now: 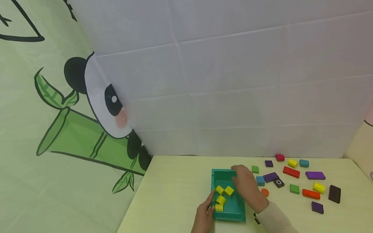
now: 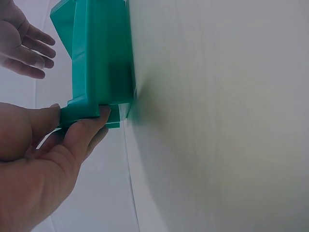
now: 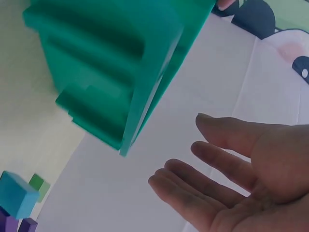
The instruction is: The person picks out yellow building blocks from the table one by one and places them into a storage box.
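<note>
A green plastic tray (image 1: 235, 216) stands on the table with several yellow blocks (image 1: 220, 200) inside, some of them cylinders. My left hand (image 1: 204, 215) pinches the tray's left edge; in the left wrist view its thumb and fingers (image 2: 79, 137) grip the rim from both sides. Over the tray's far right side is my right hand (image 1: 247, 185). The right wrist view shows that hand (image 3: 236, 181) with fingers spread and nothing in them, apart from the tray (image 3: 96, 72).
Right of the tray lie scattered blocks, among them a blue cube (image 1: 260, 181), an orange disc (image 1: 265, 192), a red bar (image 1: 310, 194), a purple block (image 1: 315, 175) and a black block (image 1: 334, 194). A white cloth (image 1: 233, 97) hangs behind the table (image 1: 166, 194).
</note>
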Tool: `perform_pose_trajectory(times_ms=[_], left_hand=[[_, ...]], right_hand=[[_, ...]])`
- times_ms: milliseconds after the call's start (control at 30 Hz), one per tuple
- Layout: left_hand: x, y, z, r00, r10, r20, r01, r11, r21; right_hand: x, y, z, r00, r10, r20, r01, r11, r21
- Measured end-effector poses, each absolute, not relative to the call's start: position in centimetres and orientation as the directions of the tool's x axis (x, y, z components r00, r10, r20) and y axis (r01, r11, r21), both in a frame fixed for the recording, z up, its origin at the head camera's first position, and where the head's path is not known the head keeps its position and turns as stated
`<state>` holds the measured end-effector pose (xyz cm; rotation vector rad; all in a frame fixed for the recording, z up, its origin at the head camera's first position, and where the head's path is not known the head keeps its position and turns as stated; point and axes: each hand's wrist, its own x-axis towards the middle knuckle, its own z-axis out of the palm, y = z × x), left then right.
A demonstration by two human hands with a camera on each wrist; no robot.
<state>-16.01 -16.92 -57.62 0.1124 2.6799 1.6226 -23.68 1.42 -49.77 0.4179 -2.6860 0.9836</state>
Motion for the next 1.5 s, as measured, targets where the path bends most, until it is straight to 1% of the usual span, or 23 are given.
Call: perform_pose_trajectory(times_ms=[133, 367, 733, 1033, 1233, 1500], left_hand=[[-15.9, -16.7, -57.4, -0.999, 0.048, 0.013, 0.034, 0.459, 0.888], [-15.9, -16.7, -57.5, -0.999, 0.042, 0.011, 0.028, 0.45, 0.893], [-15.8, -16.7, -57.5, -0.999, 0.04, -0.002, 0.016, 0.437, 0.899], [-15.9, -16.8, -57.5, -0.999, 0.054, -0.006, 0.019, 0.439, 0.898], [-15.9, -16.7, -57.4, -0.998, 0.06, -0.015, 0.014, 0.46, 0.888], [-16.0, -16.7, -57.5, -0.999, 0.047, -0.016, 0.008, 0.464, 0.886]], right_hand=[[-24.0, 2.1, -49.6, -0.931, -0.161, 0.327, -0.334, 0.736, -0.589], [-24.7, 3.2, -49.6, -0.944, -0.128, 0.303, -0.296, 0.731, -0.615], [-26.0, 5.7, -49.6, -0.943, -0.111, 0.314, -0.29, 0.737, -0.611], [-27.0, 7.9, -50.0, -0.968, -0.078, 0.239, -0.218, 0.732, -0.645], [-27.9, 9.4, -50.8, -0.953, -0.059, 0.298, -0.241, 0.743, -0.625], [-29.1, 11.2, -51.5, -0.959, -0.038, 0.281, -0.213, 0.752, -0.624]])
